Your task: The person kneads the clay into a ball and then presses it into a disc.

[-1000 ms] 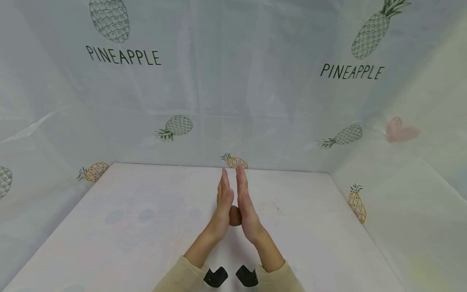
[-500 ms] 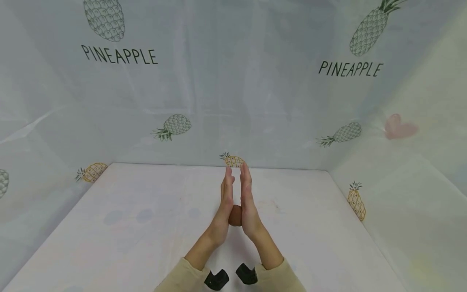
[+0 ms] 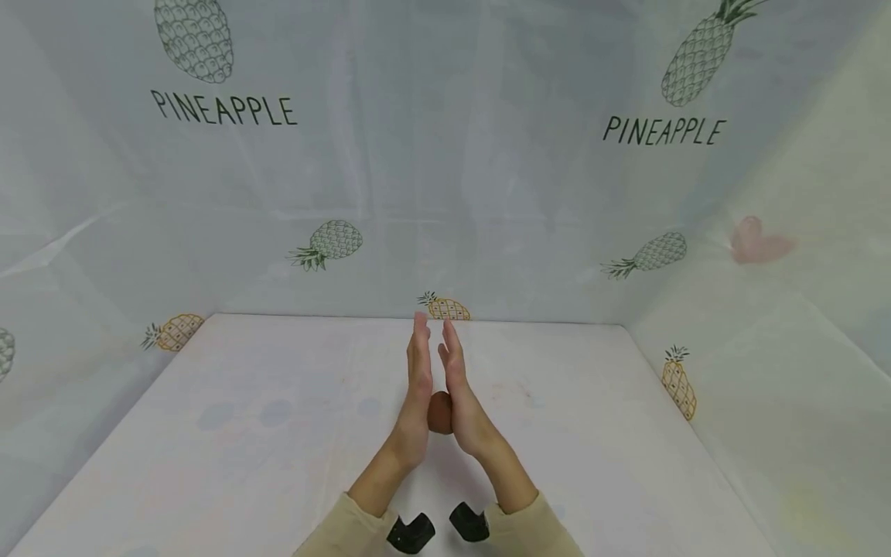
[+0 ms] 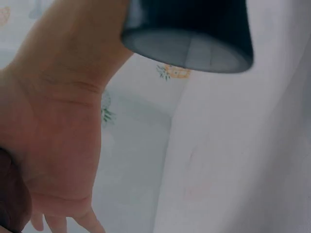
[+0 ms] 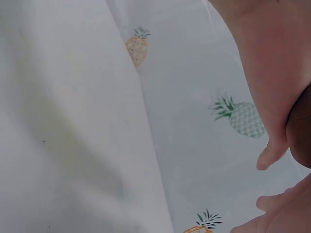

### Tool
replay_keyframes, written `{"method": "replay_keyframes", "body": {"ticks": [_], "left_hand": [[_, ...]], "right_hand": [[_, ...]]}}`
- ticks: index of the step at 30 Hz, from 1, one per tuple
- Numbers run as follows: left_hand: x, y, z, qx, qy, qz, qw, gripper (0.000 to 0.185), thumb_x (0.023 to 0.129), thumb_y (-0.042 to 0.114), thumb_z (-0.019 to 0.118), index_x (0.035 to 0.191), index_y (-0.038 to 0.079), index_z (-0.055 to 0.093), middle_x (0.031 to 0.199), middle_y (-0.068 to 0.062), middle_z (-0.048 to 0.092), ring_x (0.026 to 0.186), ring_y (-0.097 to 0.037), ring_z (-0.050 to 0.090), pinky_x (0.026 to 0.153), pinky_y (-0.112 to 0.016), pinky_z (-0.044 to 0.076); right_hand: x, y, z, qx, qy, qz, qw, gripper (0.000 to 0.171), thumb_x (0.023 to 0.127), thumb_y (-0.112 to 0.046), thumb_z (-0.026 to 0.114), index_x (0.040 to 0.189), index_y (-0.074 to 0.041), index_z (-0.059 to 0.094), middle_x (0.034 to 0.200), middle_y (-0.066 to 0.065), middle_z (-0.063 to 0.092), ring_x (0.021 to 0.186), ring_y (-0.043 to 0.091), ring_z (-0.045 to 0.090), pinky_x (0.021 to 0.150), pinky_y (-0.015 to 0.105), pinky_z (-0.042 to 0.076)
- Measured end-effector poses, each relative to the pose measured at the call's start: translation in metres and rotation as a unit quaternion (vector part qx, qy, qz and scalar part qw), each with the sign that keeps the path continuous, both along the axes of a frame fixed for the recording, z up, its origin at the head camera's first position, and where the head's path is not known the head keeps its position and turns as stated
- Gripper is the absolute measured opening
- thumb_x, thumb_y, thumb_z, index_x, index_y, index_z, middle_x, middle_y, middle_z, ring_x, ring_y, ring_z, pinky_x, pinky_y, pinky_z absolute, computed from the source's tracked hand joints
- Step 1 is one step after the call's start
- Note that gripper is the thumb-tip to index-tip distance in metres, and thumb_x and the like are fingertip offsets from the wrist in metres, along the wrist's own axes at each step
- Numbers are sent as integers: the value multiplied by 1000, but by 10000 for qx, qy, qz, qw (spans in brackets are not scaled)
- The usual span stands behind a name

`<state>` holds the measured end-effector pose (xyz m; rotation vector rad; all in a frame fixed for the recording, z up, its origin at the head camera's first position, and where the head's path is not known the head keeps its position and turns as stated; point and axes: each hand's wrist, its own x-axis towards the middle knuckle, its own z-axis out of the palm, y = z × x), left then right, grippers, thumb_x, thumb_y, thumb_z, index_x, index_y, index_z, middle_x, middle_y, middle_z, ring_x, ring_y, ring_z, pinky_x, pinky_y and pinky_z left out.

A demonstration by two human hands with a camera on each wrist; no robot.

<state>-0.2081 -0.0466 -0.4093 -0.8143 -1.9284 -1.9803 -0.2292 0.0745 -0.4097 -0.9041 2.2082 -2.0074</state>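
Note:
A brown rounded lump, like modelling clay, is pressed between two palms in the middle of the head view. My left hand flanks it on the left, fingers straight and pointing away from me. On its other side my right hand presses with straight fingers too, its fingertips slightly lower in the view than the left ones. The left wrist view has the lump at its left edge against the palm. At the right edge of the right wrist view, the lump is partly cut off.
Beneath the hands lies a white tabletop with faint coloured marks. A pale pineapple-print sheet hangs behind and along both sides. Black wrist camera mounts stick out beside the beige sleeves.
My left hand has slid forward against the right, so its fingertips now reach farther. Both hands and the lump have shifted slightly left. The lump stays between the palms.

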Motion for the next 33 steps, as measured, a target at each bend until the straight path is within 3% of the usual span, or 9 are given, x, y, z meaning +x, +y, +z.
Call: {"method": "replay_keyframes", "body": {"ticks": [10, 20, 25, 33], "left_hand": [[-6, -8, 2, 185, -212, 476, 9985, 62, 112, 44, 11, 170, 38, -11, 177, 12, -14, 161, -14, -17, 121, -72, -13], [-14, -18, 1, 257, -409, 945, 9944, 69, 110, 56, 18, 170, 37, -9, 176, 11, -14, 162, -18, -15, 122, -72, -10], [-13, -13, 0, -37, -443, 806, 9958, 70, 110, 56, 20, 170, 36, -11, 176, 12, -16, 162, -18, -17, 124, -69, -9], [-9, -7, -3, -459, -525, 320, 9970, 70, 111, 58, 17, 170, 36, -12, 176, 10, -17, 162, -21, -18, 118, -77, -11]], "right_hand": [[8, -7, 0, 263, -74, 465, 9985, 67, 109, -66, 4, 169, -40, -11, 177, -6, -13, 165, 31, 1, 124, 74, -1], [16, -15, 4, 62, -145, 819, 9965, 60, 111, -59, 2, 168, -44, -14, 177, -7, -14, 165, 30, -4, 122, 77, -3], [19, -16, 6, -313, 36, 585, 9978, 59, 113, -51, 3, 170, -39, -9, 177, -8, -13, 164, 26, -8, 123, 74, -3], [17, -12, 9, -629, 249, 150, 9976, 61, 113, -43, 4, 172, -30, -6, 178, -7, -8, 164, 26, -4, 124, 70, -4]]}}
